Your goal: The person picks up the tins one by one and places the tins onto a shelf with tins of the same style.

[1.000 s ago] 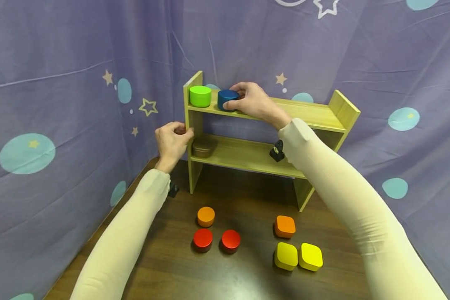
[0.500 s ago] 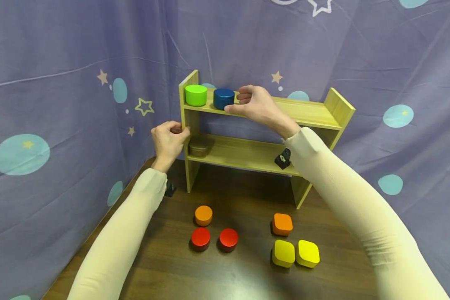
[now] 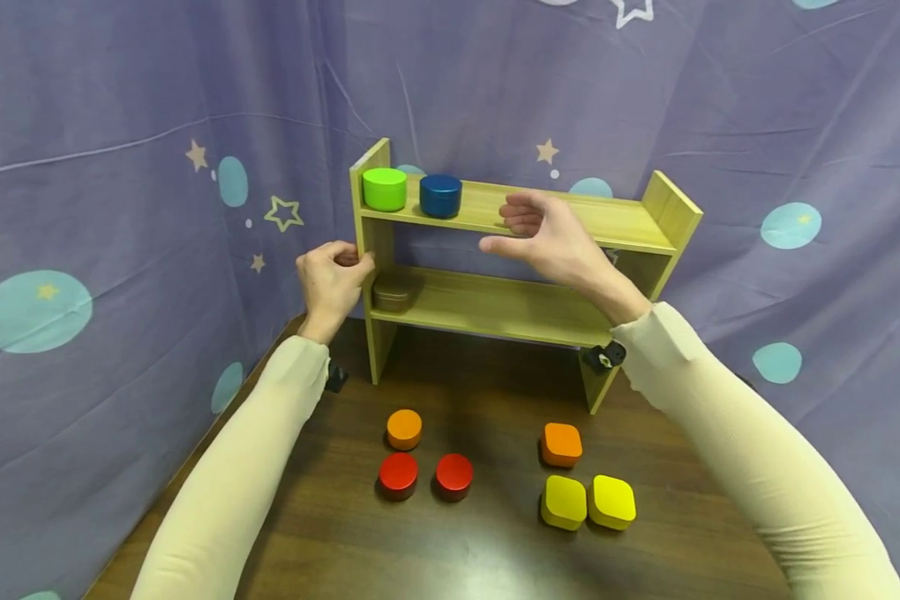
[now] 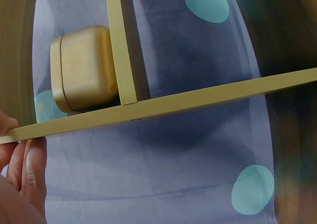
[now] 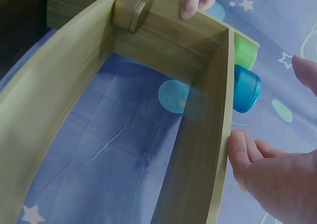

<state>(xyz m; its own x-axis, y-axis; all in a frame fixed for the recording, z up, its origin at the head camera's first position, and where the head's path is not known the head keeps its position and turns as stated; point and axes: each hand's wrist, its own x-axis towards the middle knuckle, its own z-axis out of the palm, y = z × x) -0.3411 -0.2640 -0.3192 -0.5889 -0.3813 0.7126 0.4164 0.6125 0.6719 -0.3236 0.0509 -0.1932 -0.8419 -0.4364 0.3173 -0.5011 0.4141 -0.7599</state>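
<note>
In the head view my left hand pinches the left side panel of a two-tier wooden shelf between thumb and fingers. My right hand hovers in front of the upper board, thumb and fingers spread apart with nothing between them. To its left on that board stand a blue round tin and, by the end panel, a bright green round tin. A gold tin with rounded corners sits on the lower board at the left end, close to my left hand.
On the brown table in front are an orange round tin, two red round tins, an orange square tin and two yellow square tins. A purple patterned curtain hangs behind and to the left.
My right hand has let go of the blue tin, leaving it on the upper board beside the green one, and has drawn away rightward and down. The left hand keeps its hold.
</note>
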